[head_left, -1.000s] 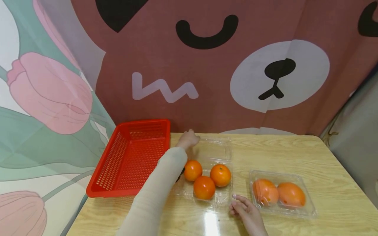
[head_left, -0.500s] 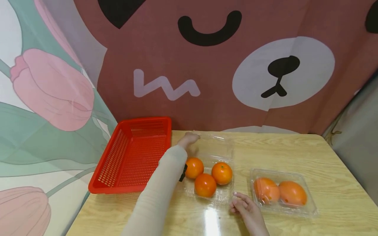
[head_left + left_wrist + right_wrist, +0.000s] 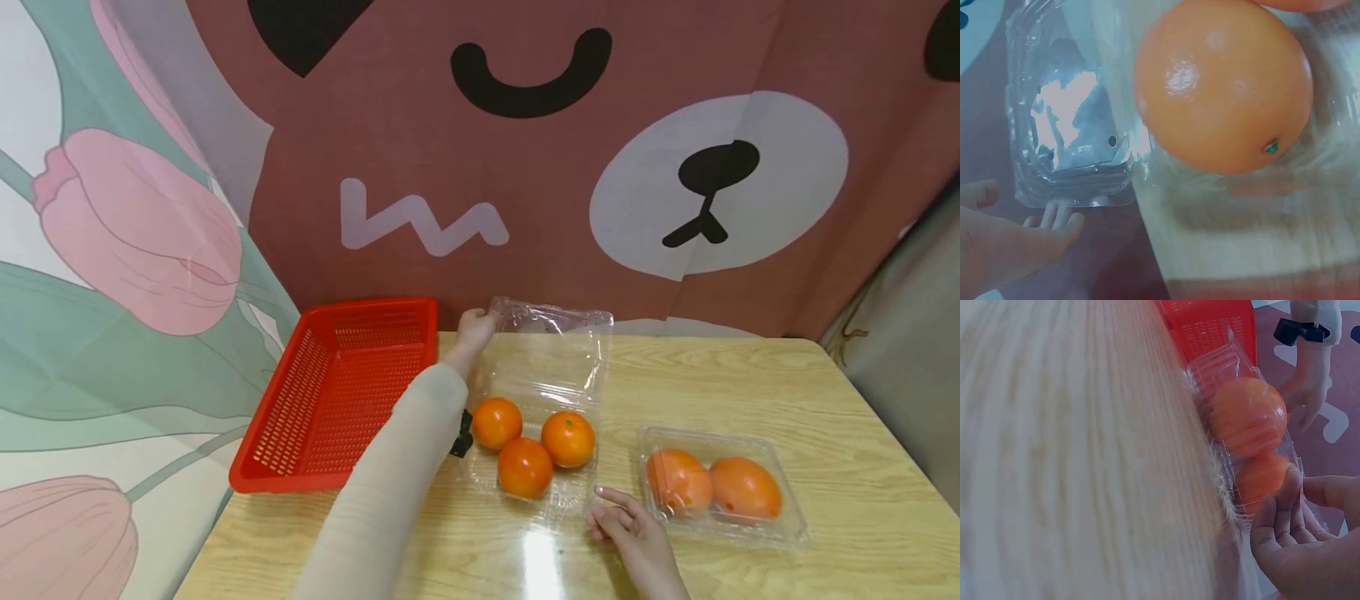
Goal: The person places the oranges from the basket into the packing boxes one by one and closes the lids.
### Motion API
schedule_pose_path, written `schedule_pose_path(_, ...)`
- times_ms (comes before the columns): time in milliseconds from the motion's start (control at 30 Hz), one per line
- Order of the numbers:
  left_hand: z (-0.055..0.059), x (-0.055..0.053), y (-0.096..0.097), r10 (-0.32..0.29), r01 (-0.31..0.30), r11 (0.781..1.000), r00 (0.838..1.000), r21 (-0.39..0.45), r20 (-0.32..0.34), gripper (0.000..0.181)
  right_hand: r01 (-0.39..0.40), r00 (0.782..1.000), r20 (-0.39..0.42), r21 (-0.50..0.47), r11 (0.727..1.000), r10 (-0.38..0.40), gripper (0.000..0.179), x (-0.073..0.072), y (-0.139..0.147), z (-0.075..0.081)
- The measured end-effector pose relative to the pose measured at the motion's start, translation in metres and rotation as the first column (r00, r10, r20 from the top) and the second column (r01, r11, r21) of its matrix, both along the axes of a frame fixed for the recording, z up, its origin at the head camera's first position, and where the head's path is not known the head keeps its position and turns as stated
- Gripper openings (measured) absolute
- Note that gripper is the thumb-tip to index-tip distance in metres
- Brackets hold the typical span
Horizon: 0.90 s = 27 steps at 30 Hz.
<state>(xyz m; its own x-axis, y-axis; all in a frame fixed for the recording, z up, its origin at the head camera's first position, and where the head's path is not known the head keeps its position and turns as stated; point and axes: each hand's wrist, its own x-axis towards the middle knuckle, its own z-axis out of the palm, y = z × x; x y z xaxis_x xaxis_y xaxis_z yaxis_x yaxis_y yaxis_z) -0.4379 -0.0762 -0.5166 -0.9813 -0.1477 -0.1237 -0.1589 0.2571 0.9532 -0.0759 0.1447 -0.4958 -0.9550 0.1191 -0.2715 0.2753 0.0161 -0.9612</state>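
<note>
A clear plastic clamshell box (image 3: 558,504) stands with its lid (image 3: 551,354) tilted up at the back. Three oranges sit in its base: a left orange (image 3: 497,422), a right orange (image 3: 567,439) and a front orange (image 3: 524,468). My left hand (image 3: 474,329) is at the lid's far left corner. In the left wrist view its fingers (image 3: 1057,219) are extended against the lid's edge, the thumb held apart. At the near right corner my right hand (image 3: 633,533) pinches the box's rim between thumb and curled fingers (image 3: 1285,500).
A red slotted basket (image 3: 360,400) stands at the left, partly behind my left sleeve (image 3: 393,492). To the right lies a closed clear box (image 3: 783,500) with two orange fruits (image 3: 712,485). A bear-print curtain (image 3: 525,167) hangs behind the wooden table (image 3: 847,442).
My left hand has moved up and back, and the lid has swung up from lying nearly flat behind the base. The right hand stays at the box's near corner.
</note>
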Motion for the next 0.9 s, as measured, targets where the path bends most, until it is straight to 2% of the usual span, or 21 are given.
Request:
schedule_pose_path(33,0.012,0.01,0.001,0.002,-0.001,1.0,0.998,0.026,-0.058,0.058,0.001,1.0,-0.003,0.002,1.0,-0.001,0.036,0.0,0.0,-0.001)
schedule_pose_path(100,0.047,0.037,0.004,0.0,0.007,0.997,0.996,0.077,-0.084,0.051,-0.002,1.0,-0.013,0.014,1.0,0.002,0.036,0.0,0.001,-0.002)
schedule_pose_path(200,0.104,0.086,0.007,-0.01,0.025,0.992,0.993,0.126,-0.119,0.04,-0.005,1.0,-0.03,0.026,1.0,0.006,0.036,0.0,0.003,-0.004)
schedule_pose_path(233,0.115,0.097,0.007,-0.002,0.019,0.993,0.99,0.115,-0.141,0.037,-0.004,0.999,-0.031,0.027,1.0,0.005,0.036,0.0,0.003,-0.005)
schedule_pose_path(267,0.13,0.11,0.008,-0.011,0.024,0.995,0.992,0.098,-0.124,0.035,-0.002,0.999,-0.032,0.026,1.0,0.003,0.036,0.0,0.003,-0.005)
schedule_pose_path(300,0.136,0.117,0.007,-0.019,0.03,0.997,0.99,0.072,-0.143,0.034,0.001,0.999,-0.033,0.023,1.0,0.0,0.036,0.0,0.003,-0.005)
schedule_pose_path(367,0.143,0.128,0.004,-0.041,0.045,0.999,0.983,0.018,-0.179,0.031,0.013,0.999,-0.03,0.017,1.0,-0.012,0.036,0.001,0.002,-0.005)
schedule_pose_path(467,0.145,0.136,-0.004,-0.107,0.093,0.993,0.968,-0.073,-0.229,0.029,0.025,0.999,-0.02,0.019,1.0,-0.024,0.036,0.002,0.002,-0.005)
schedule_pose_path(567,0.145,0.143,-0.014,-0.182,0.156,0.98,0.95,-0.121,-0.255,0.028,0.026,1.0,-0.01,0.024,0.999,-0.025,0.036,0.003,0.002,-0.004)
schedule_pose_path(667,0.148,0.156,-0.023,-0.262,0.223,0.96,0.93,-0.169,-0.258,0.028,0.016,1.0,-0.005,0.023,1.0,-0.016,0.037,0.004,0.003,-0.004)
schedule_pose_path(733,0.151,0.166,-0.029,-0.326,0.277,0.937,0.913,-0.212,-0.246,0.028,0.013,1.0,-0.004,0.022,1.0,-0.013,0.037,0.004,0.004,-0.004)
schedule_pose_path(800,0.156,0.178,-0.035,-0.396,0.327,0.901,0.889,-0.286,-0.231,0.029,0.007,1.0,-0.004,0.027,1.0,-0.007,0.038,0.004,0.004,-0.004)
schedule_pose_path(867,0.159,0.191,-0.04,-0.462,0.362,0.85,0.861,-0.382,-0.212,0.029,0.005,1.0,-0.011,0.034,0.999,-0.004,0.038,0.004,0.005,-0.004)
schedule_pose_path(900,0.16,0.198,-0.042,-0.494,0.37,0.816,0.846,-0.445,-0.202,0.03,0.01,1.0,-0.006,0.034,0.999,-0.009,0.038,0.004,0.005,-0.003)
